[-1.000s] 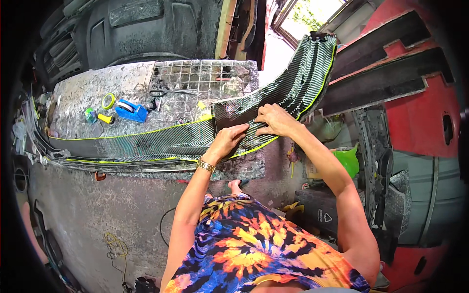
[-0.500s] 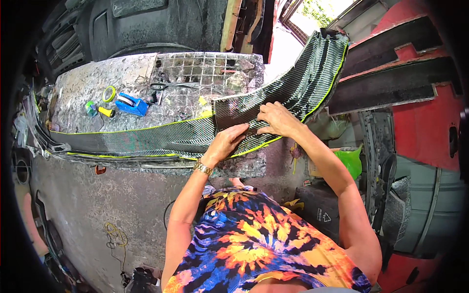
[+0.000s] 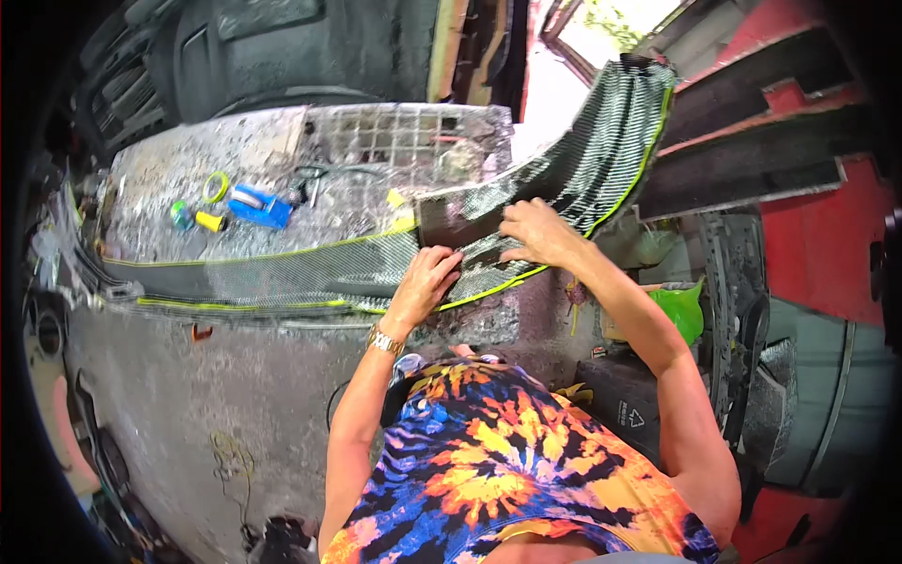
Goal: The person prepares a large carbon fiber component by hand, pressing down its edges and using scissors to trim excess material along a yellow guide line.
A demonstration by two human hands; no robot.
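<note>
A long curved mould edged with yellow-green tape runs across the bench and rises at the far right. Black woven carbon fibre cloth (image 3: 606, 141) lies over its right end, and more of the same weave covers the long strip (image 3: 272, 266) to the left. My left hand (image 3: 427, 282), with a watch at the wrist, rests its bent fingers on the cloth near the overlap edge. To its right, my right hand (image 3: 545, 233) touches the cloth with fingers and thumb apart. Neither hand visibly grips anything; the left fingertips are partly blurred.
On the stained bench (image 3: 150, 160) lie a blue tape dispenser (image 3: 259, 209), a yellow-green tape roll (image 3: 216, 186), a small yellow object (image 3: 210, 222) and scissors (image 3: 329, 172). Long dark panels (image 3: 742, 169) stand at right. A green bag (image 3: 678, 312) and a dark box (image 3: 615, 399) are below.
My left hand has drawn slightly back to the left, its fingers more bent. My right hand stays at nearly the same spot on the cloth. The whole view has shifted slightly.
</note>
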